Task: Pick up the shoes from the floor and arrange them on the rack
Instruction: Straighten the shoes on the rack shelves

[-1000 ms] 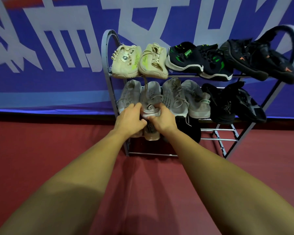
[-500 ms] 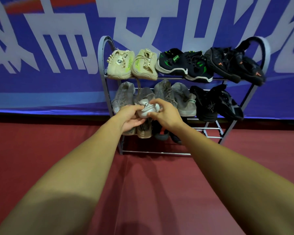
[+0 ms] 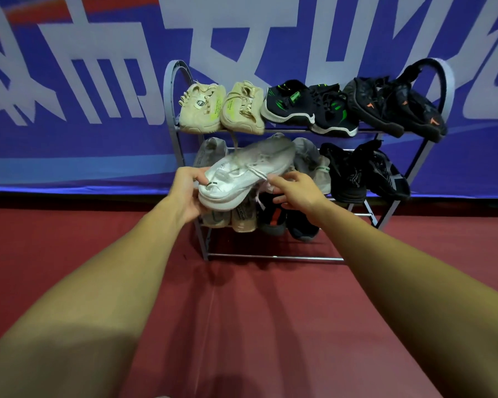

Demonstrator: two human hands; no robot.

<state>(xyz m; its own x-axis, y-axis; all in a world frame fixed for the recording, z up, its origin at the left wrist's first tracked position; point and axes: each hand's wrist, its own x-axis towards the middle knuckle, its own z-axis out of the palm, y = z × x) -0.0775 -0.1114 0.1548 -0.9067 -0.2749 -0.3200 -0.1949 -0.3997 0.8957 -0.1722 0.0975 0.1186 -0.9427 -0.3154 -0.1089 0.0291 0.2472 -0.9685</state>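
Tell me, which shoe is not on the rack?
The white shoe. The left hand and right hand hold it in front of the rack; all other shoes sit on shelves.

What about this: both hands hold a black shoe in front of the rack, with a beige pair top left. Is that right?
Not quite. The head view shows the shoe is white, not black. Left hand and right hand both hold it in front of the rack, with the beige pair top left.
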